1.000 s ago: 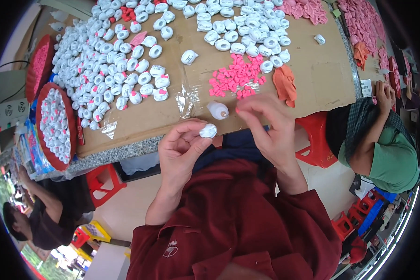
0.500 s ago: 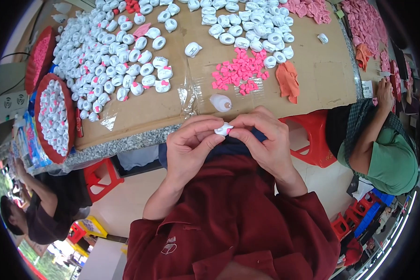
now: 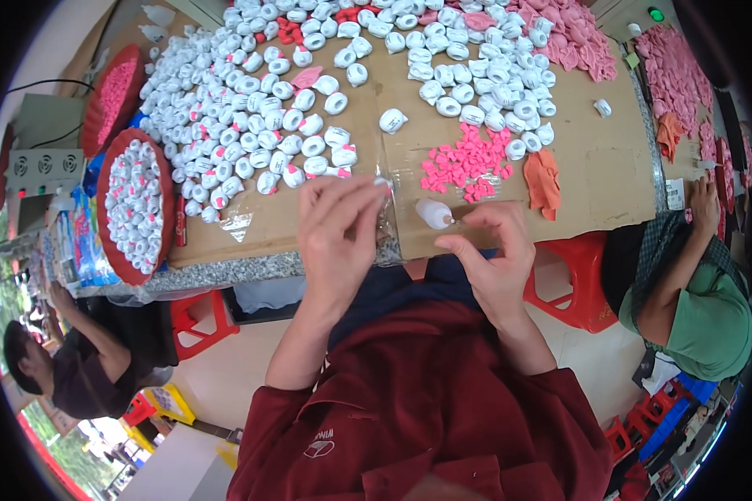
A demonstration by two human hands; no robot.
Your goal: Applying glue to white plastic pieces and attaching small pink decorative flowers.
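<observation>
My left hand (image 3: 336,242) is raised over the table's near edge, its fingers closed on a small white head-shaped piece (image 3: 382,182) that shows only in part at the fingertips. Just beyond that hand lie white pieces, some with pink bows (image 3: 342,156). My right hand (image 3: 500,255) is open, thumb and index finger apart with nothing seen between them. Closest to it is a whitish squeeze bottle (image 3: 433,214), lying on its side with its thin tip toward the index finger. Small pink bow-shaped parts (image 3: 468,163) are heaped behind the bottle.
Many white pieces (image 3: 468,71) cover the cardboard tabletop (image 3: 597,179). An orange cloth (image 3: 542,184) lies right of the pink parts. Red trays (image 3: 174,225) stand at left. Red stools (image 3: 581,288) flank me. One person (image 3: 698,321) sits at right, another (image 3: 75,359) at left.
My hands have parted. The left went up and left with the white piece; the right let go of it and opened beside the bottle. The whole view has shifted slightly.
</observation>
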